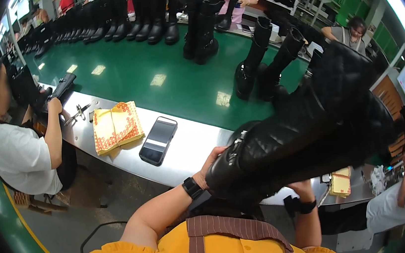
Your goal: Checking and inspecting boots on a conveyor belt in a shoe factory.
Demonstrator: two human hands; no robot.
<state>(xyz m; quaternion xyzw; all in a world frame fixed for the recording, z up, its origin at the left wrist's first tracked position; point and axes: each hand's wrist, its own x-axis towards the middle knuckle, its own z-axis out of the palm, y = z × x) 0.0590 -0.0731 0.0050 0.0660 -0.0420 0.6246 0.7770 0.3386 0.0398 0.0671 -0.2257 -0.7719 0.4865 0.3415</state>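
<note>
A tall black boot with a quilted shaft and metal buckles is held up close in front of me, its shaft tilted toward the upper right. My left hand grips it around the foot end, near the buckled strap; some fingers are hidden. Against the underside of the shaft is my right hand, its fingers mostly covered by the boot. Below and left of the boot, a dark phone lies on the metal table edge. Beside the phone sits a tied stack of yellow sheets with red round marks.
A green conveyor belt carries black boots, with a long row along its far side. Scissors lie on the metal ledge. A seated co-worker handles a boot at left. More people stand across the belt and at right.
</note>
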